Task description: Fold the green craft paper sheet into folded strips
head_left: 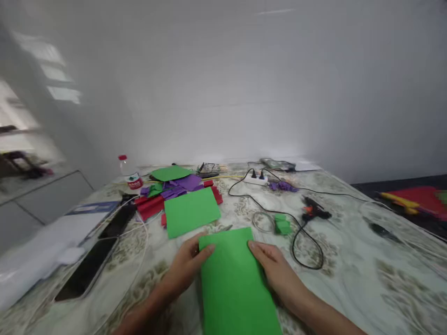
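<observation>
A bright green sheet of craft paper or foam [237,284] is held between my hands, its far edge tilted up a little toward the wall. My left hand [190,260] grips its left edge near the far corner, thumb on top. On the opposite edge, my right hand [270,265] pinches the sheet near its other far corner. Just beyond lies a second green sheet [192,211], partly over red pieces [150,206]. The tip of a thin pointed tool [225,228] shows behind the held sheet; its kind is unclear.
A black glue gun [314,209] with a looping cord lies at right, near small green pieces [282,224]. Behind are a white power strip [256,178] and purple pieces [282,186]. A phone [87,269], cables and a red-capped bottle [130,173] occupy the left.
</observation>
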Demonstrator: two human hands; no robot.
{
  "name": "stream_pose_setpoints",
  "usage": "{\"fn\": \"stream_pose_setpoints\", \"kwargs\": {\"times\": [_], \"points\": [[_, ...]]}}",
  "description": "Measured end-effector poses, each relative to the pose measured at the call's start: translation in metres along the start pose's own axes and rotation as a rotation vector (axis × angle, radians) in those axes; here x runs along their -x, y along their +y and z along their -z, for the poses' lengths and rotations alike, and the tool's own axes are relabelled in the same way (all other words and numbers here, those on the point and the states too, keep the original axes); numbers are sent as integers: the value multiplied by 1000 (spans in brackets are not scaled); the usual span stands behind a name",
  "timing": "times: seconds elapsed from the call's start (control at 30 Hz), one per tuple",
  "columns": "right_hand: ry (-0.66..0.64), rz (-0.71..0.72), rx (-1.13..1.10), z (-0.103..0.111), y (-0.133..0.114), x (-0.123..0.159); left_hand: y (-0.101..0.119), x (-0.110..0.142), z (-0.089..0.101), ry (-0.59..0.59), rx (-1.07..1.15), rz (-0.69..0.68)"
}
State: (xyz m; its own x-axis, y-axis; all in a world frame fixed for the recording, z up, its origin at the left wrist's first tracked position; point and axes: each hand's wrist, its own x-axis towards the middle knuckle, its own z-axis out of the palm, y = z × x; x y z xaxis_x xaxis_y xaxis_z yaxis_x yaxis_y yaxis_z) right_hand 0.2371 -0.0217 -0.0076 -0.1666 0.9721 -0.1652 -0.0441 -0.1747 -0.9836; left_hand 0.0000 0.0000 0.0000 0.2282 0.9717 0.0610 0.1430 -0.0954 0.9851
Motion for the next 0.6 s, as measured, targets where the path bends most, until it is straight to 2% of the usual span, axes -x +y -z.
{"fn": "stream_pose_setpoints", "kwargs": {"times": [0.1,0.2,0.3,0.4,0.6], "points": [[-178,-63,70,-3,2,2,9,-1,8,-8,6,13],[-323,-88,225,-8,4,8,14,0,8,-130,-27,29],[-322,-70,390,-14,8,15,13,5,0,-258,-159,10],[-307,-60,450,-19,13,17,8,9,-9,-345,-245,-9],[-416,-5,459,-17,25,4,0,8,-13,-347,-251,-30]]}}
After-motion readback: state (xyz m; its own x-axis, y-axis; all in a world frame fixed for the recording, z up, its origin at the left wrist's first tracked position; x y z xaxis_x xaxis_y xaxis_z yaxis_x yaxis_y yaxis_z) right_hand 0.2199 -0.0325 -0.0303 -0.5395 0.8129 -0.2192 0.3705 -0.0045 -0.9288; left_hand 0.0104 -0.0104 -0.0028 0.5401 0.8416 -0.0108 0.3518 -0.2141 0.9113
